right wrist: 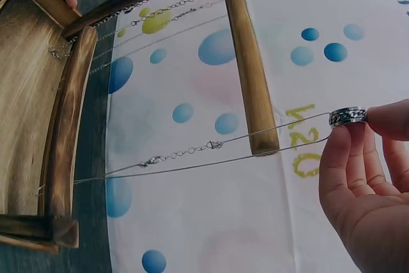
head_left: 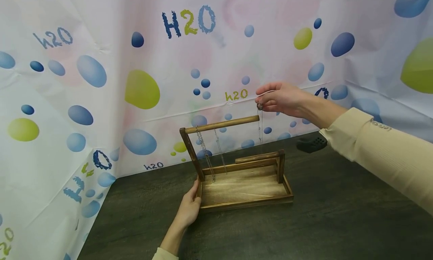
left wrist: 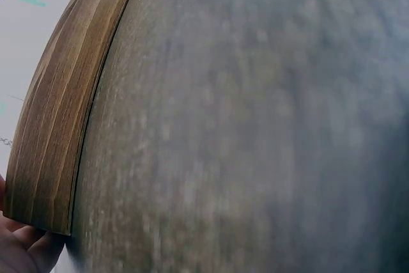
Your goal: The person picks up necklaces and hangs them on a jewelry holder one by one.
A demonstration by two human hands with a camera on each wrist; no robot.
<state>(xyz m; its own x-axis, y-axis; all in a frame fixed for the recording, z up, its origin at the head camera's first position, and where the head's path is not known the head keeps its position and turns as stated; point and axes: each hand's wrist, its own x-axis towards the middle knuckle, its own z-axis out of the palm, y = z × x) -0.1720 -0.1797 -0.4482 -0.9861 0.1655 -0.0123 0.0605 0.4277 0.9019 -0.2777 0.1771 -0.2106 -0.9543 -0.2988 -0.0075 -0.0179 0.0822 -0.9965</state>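
A wooden jewelry stand point(head_left: 243, 188) stands on the table, with a shallow tray, a long upper bar point(head_left: 226, 123) and a shorter lower bar point(head_left: 258, 157). My left hand point(head_left: 189, 207) grips the tray's left end. Above the upper bar's free tip, my right hand point(head_left: 285, 100) pinches a silver ring point(right wrist: 348, 116) with a dark patterned band between thumb and fingers. A thin necklace chain point(right wrist: 185, 152) runs through the ring and stretches down past the bar's tip, apart from it in the head view. Several other chains point(head_left: 221, 151) hang from the bar's left part.
A dark table point(head_left: 142, 222) lies beneath the stand. A black object with small holes point(head_left: 312, 144) sits at the back right, behind the right forearm. A white curtain point(head_left: 189, 61) with blue and green drops hangs behind the table.
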